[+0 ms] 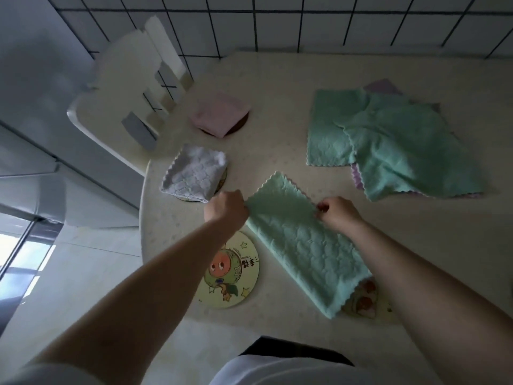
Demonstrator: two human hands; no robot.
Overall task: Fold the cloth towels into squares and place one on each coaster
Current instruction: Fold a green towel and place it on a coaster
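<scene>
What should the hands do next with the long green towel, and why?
Probably fold it in half, bringing the far end toward the near end. The left hand and right hand each pinch an edge of the green towel, which lies as a long strip, not yet a square. The cartoon coaster beside it is bare.

Bare table (277, 107) centre and far edge gives open passage. Blocked left by pink folded towel (219, 112) and white folded towel (194, 176) on coasters, right by loose green towels (402, 143). Near side: cartoon coaster (233, 276) uncovered, long green towel (299, 245) covers the adjacent coaster (363, 301).
</scene>
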